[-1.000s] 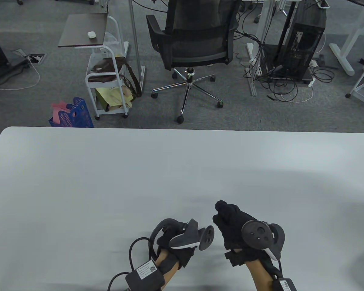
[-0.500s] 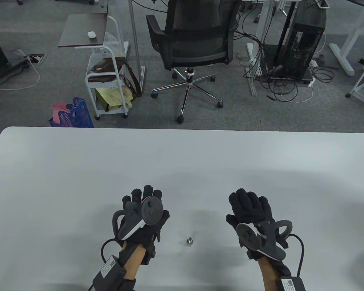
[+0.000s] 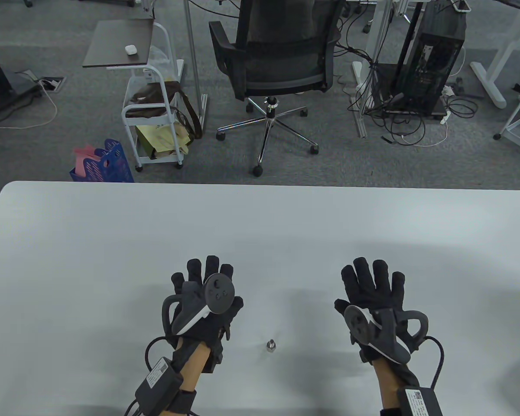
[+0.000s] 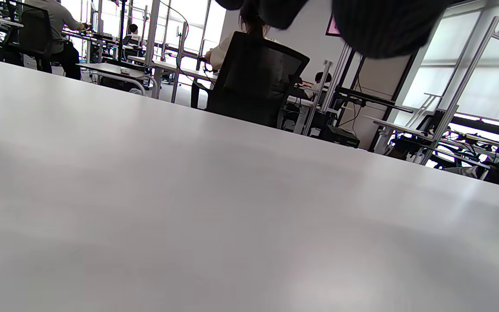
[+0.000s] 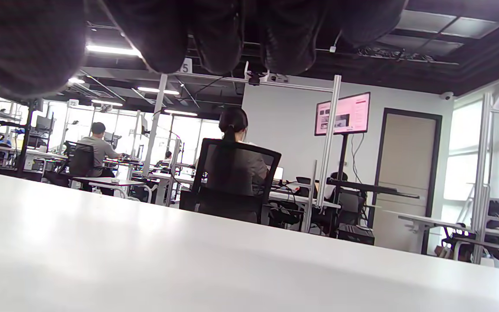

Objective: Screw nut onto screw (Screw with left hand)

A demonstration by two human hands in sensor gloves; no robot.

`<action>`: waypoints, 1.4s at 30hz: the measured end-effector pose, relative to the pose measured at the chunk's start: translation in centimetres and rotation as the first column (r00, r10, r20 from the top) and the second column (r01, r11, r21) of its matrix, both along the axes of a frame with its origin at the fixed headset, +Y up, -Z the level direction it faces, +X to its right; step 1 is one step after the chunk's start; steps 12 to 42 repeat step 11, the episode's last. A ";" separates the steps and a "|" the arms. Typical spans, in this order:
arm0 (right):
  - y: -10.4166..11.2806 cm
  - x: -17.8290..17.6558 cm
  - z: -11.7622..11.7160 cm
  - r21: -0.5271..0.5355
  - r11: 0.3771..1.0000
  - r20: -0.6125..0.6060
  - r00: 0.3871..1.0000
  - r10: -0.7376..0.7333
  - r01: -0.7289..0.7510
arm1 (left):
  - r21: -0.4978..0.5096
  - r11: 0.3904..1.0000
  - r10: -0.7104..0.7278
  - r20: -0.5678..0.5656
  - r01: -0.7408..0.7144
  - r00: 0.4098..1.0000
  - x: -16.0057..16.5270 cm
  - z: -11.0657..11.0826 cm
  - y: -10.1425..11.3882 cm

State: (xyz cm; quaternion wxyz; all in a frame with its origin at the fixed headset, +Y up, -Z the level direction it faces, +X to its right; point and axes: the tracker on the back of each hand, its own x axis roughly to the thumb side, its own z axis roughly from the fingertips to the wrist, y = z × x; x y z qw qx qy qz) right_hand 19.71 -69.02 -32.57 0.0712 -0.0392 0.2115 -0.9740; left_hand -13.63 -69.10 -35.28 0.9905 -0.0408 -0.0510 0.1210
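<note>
A small metal screw with the nut on it (image 3: 271, 345) stands on the white table (image 3: 112, 242) between my hands, near the front edge. My left hand (image 3: 204, 277) is spread, palm down, left of it and holds nothing. My right hand (image 3: 371, 279) is spread, palm down, right of it and holds nothing. Neither hand touches the screw. In the left wrist view only dark fingertips (image 4: 383, 26) show at the top edge. In the right wrist view several fingertips (image 5: 215, 34) hang from the top edge. The screw is out of both wrist views.
The table's far edge (image 3: 268, 185) faces a black office chair (image 3: 277, 56) on the floor. A white cart (image 3: 151, 108) and a blue basket (image 3: 106, 164) stand past the far left side. Cables run from both wrists.
A second ago both hands were together at the front middle. They parted, leaving the screw with its nut standing on the table, and opened flat; the right hand moved a little further right.
</note>
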 end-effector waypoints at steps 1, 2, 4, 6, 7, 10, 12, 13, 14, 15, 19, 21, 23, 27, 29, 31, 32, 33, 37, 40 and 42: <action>0.0 0.0 0.0 0.002 1.000 0.000 1.000 0.000 0.000 | -0.004 1.000 0.000 -0.003 0.000 1.000 -0.1 0.0 -0.1; 0.0 0.0 0.1 0.003 1.000 0.000 1.000 0.000 0.000 | -0.011 1.000 0.000 -0.007 0.000 1.000 -0.2 0.0 -0.2; 0.1 -0.1 0.1 0.003 1.000 -0.005 1.000 0.001 -0.001 | -0.020 1.000 0.000 -0.013 0.000 1.000 -0.4 0.1 -0.3; 0.1 -0.3 0.1 0.008 1.000 -0.012 1.000 0.001 -0.001 | -0.022 1.000 0.003 -0.016 -0.003 1.000 -0.5 0.2 -0.3; 0.2 -0.5 0.2 0.008 1.000 -0.019 1.000 0.007 -0.006 | -0.027 1.000 0.004 -0.016 -0.005 1.000 -0.6 0.3 -0.3; 0.3 -0.8 0.3 0.015 1.000 -0.032 0.999 0.005 -0.004 | -0.020 1.000 0.001 -0.011 -0.002 1.000 -0.5 0.6 -0.1; 0.3 -0.9 0.3 0.017 1.000 -0.037 0.999 0.001 0.000 | -0.018 1.000 -0.002 -0.007 0.001 1.000 -0.4 0.7 -0.1; 0.3 -0.9 0.3 0.017 1.000 -0.037 0.999 0.001 0.000 | -0.018 1.000 -0.002 -0.007 0.001 1.000 -0.4 0.7 -0.1; 0.3 -0.9 0.3 0.017 1.000 -0.037 0.999 0.001 0.000 | -0.018 1.000 -0.002 -0.007 0.001 1.000 -0.4 0.7 -0.1; 0.3 -0.9 0.3 0.017 1.000 -0.037 0.999 0.001 0.000 | -0.018 1.000 -0.002 -0.007 0.001 1.000 -0.4 0.7 -0.1; 0.3 -0.9 0.3 0.017 1.000 -0.037 0.999 0.001 0.000 | -0.018 1.000 -0.002 -0.007 0.001 1.000 -0.4 0.7 -0.1; 0.3 -0.9 0.3 0.017 1.000 -0.037 0.999 0.001 0.000 | -0.018 1.000 -0.002 -0.007 0.001 1.000 -0.4 0.7 -0.1; 0.3 -0.9 0.3 0.017 1.000 -0.037 0.999 0.001 0.000 | -0.018 1.000 -0.002 -0.007 0.001 1.000 -0.4 0.7 -0.1; 0.3 -0.9 0.3 0.017 1.000 -0.037 0.999 0.001 0.000 | -0.018 1.000 -0.002 -0.007 0.001 1.000 -0.4 0.7 -0.1; 0.3 -0.9 0.3 0.017 1.000 -0.037 0.999 0.001 0.000 | -0.018 1.000 -0.002 -0.007 0.001 1.000 -0.4 0.7 -0.1; 0.3 -0.9 0.3 0.017 1.000 -0.037 0.999 0.001 0.000 | -0.018 1.000 -0.002 -0.007 0.001 1.000 -0.4 0.7 -0.1; 0.3 -0.9 0.3 0.017 1.000 -0.037 0.999 0.001 0.000 | -0.018 1.000 -0.002 -0.007 0.001 1.000 -0.4 0.7 -0.1; 0.3 -0.9 0.3 0.017 1.000 -0.037 0.999 0.001 0.000 | -0.018 1.000 -0.002 -0.007 0.001 1.000 -0.4 0.7 -0.1; 0.3 -0.9 0.3 0.017 1.000 -0.037 0.999 0.001 0.000 | -0.018 1.000 -0.002 -0.007 0.001 1.000 -0.4 0.7 -0.1; 0.3 -0.9 0.3 0.017 1.000 -0.037 0.999 0.001 0.000 | -0.018 1.000 -0.002 -0.007 0.001 1.000 -0.4 0.7 -0.1; 0.3 -0.9 0.3 0.017 1.000 -0.037 0.999 0.001 0.000 | -0.018 1.000 -0.002 -0.007 0.001 1.000 -0.4 0.7 -0.1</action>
